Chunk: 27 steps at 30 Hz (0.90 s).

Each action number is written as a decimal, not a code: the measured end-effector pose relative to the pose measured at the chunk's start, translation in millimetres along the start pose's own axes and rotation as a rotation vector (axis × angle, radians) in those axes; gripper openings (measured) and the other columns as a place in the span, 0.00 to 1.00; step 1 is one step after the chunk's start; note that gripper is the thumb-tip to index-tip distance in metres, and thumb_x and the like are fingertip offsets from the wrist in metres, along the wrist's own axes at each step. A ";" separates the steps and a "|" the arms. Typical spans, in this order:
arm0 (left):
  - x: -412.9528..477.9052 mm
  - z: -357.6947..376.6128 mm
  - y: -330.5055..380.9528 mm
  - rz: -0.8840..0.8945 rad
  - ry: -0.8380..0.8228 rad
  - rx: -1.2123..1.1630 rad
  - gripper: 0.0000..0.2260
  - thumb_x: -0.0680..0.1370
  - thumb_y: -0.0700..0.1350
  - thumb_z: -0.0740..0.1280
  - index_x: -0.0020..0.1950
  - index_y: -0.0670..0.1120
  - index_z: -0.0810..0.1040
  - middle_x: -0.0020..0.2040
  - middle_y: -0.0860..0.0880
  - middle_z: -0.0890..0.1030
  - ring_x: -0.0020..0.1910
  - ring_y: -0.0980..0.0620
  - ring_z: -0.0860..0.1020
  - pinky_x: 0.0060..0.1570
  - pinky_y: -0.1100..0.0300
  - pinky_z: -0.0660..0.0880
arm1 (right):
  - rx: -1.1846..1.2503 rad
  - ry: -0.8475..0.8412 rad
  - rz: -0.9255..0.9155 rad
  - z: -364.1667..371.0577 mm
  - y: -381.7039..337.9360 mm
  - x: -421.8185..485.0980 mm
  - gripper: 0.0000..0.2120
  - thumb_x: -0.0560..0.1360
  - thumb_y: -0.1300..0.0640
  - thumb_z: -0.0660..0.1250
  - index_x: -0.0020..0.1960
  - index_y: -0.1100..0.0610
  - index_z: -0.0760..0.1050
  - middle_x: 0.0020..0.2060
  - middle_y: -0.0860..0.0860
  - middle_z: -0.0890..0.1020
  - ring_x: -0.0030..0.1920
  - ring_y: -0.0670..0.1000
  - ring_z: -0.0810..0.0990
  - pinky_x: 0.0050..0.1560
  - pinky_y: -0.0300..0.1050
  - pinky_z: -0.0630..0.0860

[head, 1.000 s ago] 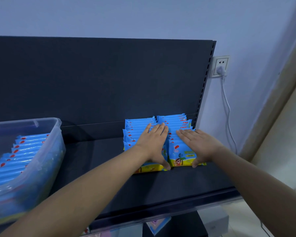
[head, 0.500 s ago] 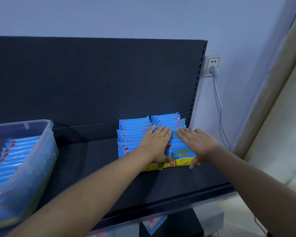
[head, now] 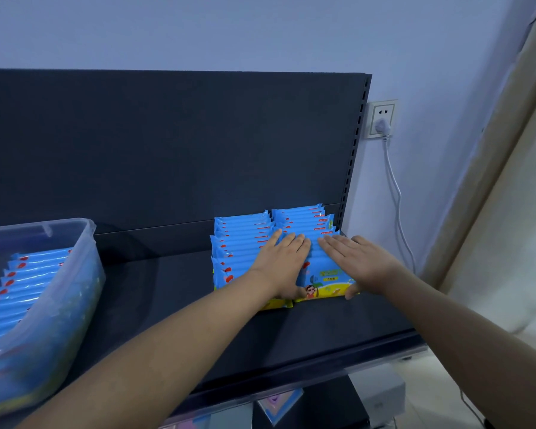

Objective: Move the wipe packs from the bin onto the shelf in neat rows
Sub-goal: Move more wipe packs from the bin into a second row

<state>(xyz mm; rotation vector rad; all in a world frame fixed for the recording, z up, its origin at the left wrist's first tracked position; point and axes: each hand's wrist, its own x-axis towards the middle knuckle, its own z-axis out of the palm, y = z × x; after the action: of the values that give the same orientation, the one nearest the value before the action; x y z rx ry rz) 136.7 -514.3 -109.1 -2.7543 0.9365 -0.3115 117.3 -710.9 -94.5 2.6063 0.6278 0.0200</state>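
Note:
Two rows of blue wipe packs [head: 242, 239] stand upright on the dark shelf [head: 167, 292], at its right end against the back panel. My left hand [head: 283, 263] lies flat with straight fingers across the tops of the packs where the two rows meet. My right hand [head: 356, 261] lies flat on the right row, its thumb against the front pack [head: 325, 281], which shows a yellow cartoon print. A clear plastic bin [head: 75, 274] at the left holds several more blue packs [head: 22, 286].
The shelf's slotted upright [head: 351, 156] bounds the right row. Beyond it, a wall socket [head: 382, 118] with a plug and white cable [head: 396, 196] hangs down. Bare shelf surface lies between the bin and the rows. A lower shelf with items [head: 276, 404] shows below.
Both hands have stayed flat on the packs. The left hand has slid slightly right and back along the row tops. The camera view has shifted a little.

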 end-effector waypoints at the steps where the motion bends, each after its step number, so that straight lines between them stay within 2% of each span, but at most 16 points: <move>1: 0.1 1.1 0.8 0.001 -0.004 0.007 0.47 0.73 0.65 0.65 0.79 0.42 0.45 0.80 0.45 0.50 0.78 0.47 0.49 0.76 0.48 0.41 | -0.007 -0.007 0.010 -1.7 -2.5 0.1 0.56 0.69 0.39 0.70 0.77 0.61 0.36 0.78 0.55 0.44 0.78 0.53 0.46 0.74 0.46 0.49; 3: 0.1 3.4 2.3 0.005 -0.010 0.011 0.47 0.74 0.65 0.64 0.79 0.42 0.43 0.80 0.45 0.49 0.78 0.47 0.48 0.75 0.48 0.40 | -0.056 0.028 0.010 -2.8 -4.7 1.7 0.59 0.64 0.39 0.74 0.77 0.64 0.42 0.78 0.58 0.50 0.77 0.56 0.53 0.73 0.49 0.56; 5: -0.5 3.7 3.9 0.010 -0.004 0.012 0.46 0.75 0.67 0.61 0.80 0.42 0.42 0.80 0.46 0.48 0.78 0.48 0.48 0.75 0.48 0.40 | -0.071 0.035 0.024 -3.1 -2.1 4.7 0.66 0.45 0.35 0.80 0.73 0.68 0.61 0.71 0.62 0.68 0.69 0.58 0.71 0.61 0.50 0.73; 6: -0.7 2.9 4.5 0.013 0.000 0.022 0.46 0.75 0.67 0.60 0.80 0.42 0.42 0.80 0.46 0.48 0.78 0.48 0.47 0.75 0.47 0.40 | -0.074 0.054 0.012 0.3 0.7 6.7 0.69 0.39 0.33 0.79 0.71 0.67 0.65 0.68 0.62 0.73 0.66 0.57 0.75 0.55 0.50 0.77; 8: -0.7 1.5 6.0 0.016 0.002 0.053 0.46 0.76 0.69 0.57 0.79 0.42 0.41 0.80 0.46 0.47 0.78 0.47 0.46 0.75 0.47 0.39 | -0.099 -0.032 0.033 4.7 7.7 9.9 0.73 0.38 0.32 0.79 0.74 0.66 0.58 0.69 0.61 0.71 0.67 0.56 0.75 0.54 0.50 0.77; 11: 0.5 -0.6 7.7 0.011 -0.006 0.106 0.45 0.77 0.68 0.56 0.79 0.41 0.40 0.80 0.45 0.46 0.78 0.47 0.45 0.75 0.45 0.38 | -0.038 0.017 0.005 9.7 8.2 9.5 0.76 0.30 0.29 0.75 0.71 0.64 0.61 0.63 0.59 0.78 0.60 0.55 0.80 0.47 0.49 0.80; 12: 0.6 -0.9 8.5 0.005 -0.009 0.112 0.45 0.77 0.68 0.56 0.79 0.41 0.40 0.80 0.44 0.46 0.78 0.47 0.45 0.75 0.45 0.38 | -0.043 0.000 0.000 8.4 6.8 8.6 0.77 0.33 0.29 0.76 0.73 0.64 0.57 0.66 0.60 0.75 0.63 0.55 0.78 0.51 0.49 0.79; 13: 0.5 -1.2 9.3 -0.002 -0.011 0.111 0.44 0.77 0.67 0.56 0.79 0.41 0.40 0.80 0.44 0.46 0.78 0.46 0.45 0.75 0.45 0.37 | -0.045 -0.045 0.002 4.2 5.7 5.6 0.76 0.41 0.30 0.78 0.76 0.63 0.48 0.72 0.60 0.67 0.70 0.56 0.70 0.59 0.50 0.74; 14: 0.2 -1.4 10.0 -0.007 -0.011 0.108 0.44 0.77 0.67 0.56 0.79 0.41 0.40 0.80 0.44 0.46 0.78 0.46 0.45 0.75 0.45 0.38 | -0.022 -0.002 0.000 1.8 3.7 4.9 0.72 0.51 0.32 0.77 0.76 0.61 0.36 0.77 0.59 0.54 0.76 0.55 0.58 0.68 0.50 0.65; 15: -0.1 -1.4 10.6 -0.010 -0.011 0.105 0.44 0.77 0.67 0.56 0.79 0.40 0.40 0.80 0.44 0.46 0.78 0.46 0.45 0.75 0.45 0.38 | -0.001 0.011 -0.018 2.5 1.9 2.7 0.67 0.60 0.34 0.75 0.74 0.59 0.29 0.78 0.56 0.44 0.78 0.53 0.47 0.72 0.48 0.56; 16: -0.5 -1.4 11.1 -0.014 -0.009 0.101 0.44 0.77 0.67 0.57 0.79 0.40 0.40 0.80 0.43 0.46 0.78 0.46 0.45 0.75 0.45 0.39 | 0.047 0.017 -0.011 3.0 1.5 0.3 0.64 0.63 0.36 0.73 0.73 0.57 0.26 0.78 0.53 0.39 0.78 0.52 0.42 0.73 0.47 0.52; 21: -1.3 -2.9 11.3 -0.032 0.010 0.086 0.47 0.75 0.68 0.58 0.79 0.39 0.42 0.79 0.43 0.48 0.78 0.46 0.47 0.75 0.46 0.39 | 0.104 0.017 0.015 -2.1 3.3 -3.9 0.68 0.60 0.42 0.79 0.75 0.56 0.27 0.77 0.49 0.37 0.78 0.49 0.41 0.73 0.44 0.51; 27: -2.6 -5.5 12.6 -0.041 0.011 0.054 0.48 0.74 0.70 0.58 0.79 0.40 0.43 0.80 0.43 0.49 0.78 0.46 0.47 0.75 0.47 0.39 | 0.133 0.023 0.049 -1.2 8.4 -5.3 0.68 0.60 0.40 0.78 0.75 0.56 0.29 0.78 0.50 0.38 0.78 0.50 0.42 0.74 0.45 0.50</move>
<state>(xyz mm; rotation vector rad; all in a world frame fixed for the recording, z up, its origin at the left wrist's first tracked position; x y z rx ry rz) 126.0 -523.1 -107.5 -2.7279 0.8619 -0.3545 116.0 -719.3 -89.3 2.7532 0.5911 0.0248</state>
